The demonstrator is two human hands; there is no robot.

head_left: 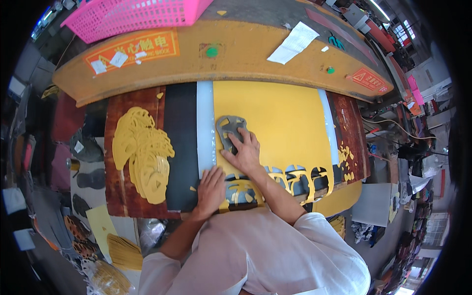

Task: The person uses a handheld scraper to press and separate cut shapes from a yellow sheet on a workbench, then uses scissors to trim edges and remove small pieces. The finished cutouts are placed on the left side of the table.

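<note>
so, starting at the left end of the counter (116, 196): there's a heap of yellow cut pieces (142, 147) lying loosely overlapped, i'd guess put there so they're off the sheet but within easy reach. next to that comes a black strip (181, 123), then a pale board (205, 115) that runs under the yellow sheet (285, 123), probably as a backing.

the left hand (212, 189) is palm down at the sheet's near left corner, fingers fairly straight and close together, not pinching anything i can see. looks like it's there to keep that corner from shifting. just beyond it, the grey sole-shaped die (231, 129) lies flat on the sheet, close to the left edge, which seems a thrifty spot: little yellow left over there.

the right hand (246, 153) is on the die's near end with its fingers spread, more steadying than gripping by the look of it. along the sheet's near edge there's a row of cut-out openings (300, 181), so the die sits on solid material past them. far right, small yellow scraps (347, 156) lie off the sheet.
</note>
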